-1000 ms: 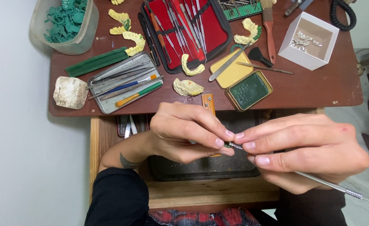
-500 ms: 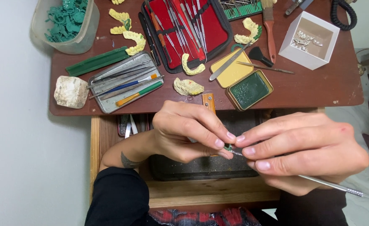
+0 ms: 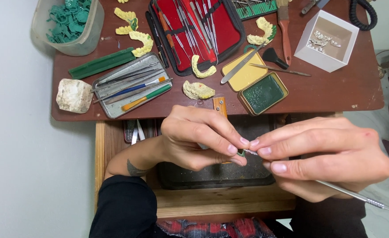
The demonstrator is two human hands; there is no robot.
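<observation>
Two hands pinch: left (image 3: 199,136) tiny green piece (image 3: 240,153) | right (image 3: 326,156) metal tool (image 3: 357,197) | green tin (image 3: 263,93) beyond

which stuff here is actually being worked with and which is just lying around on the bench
In hand:
- left hand pinching a small green piece
- right hand holding a thin metal tool, tip at that piece

Lying about:
- red instrument case
- metal tray of tools
- yellow dental casts
- green wax tin
- white box
- tub of green pieces
</observation>
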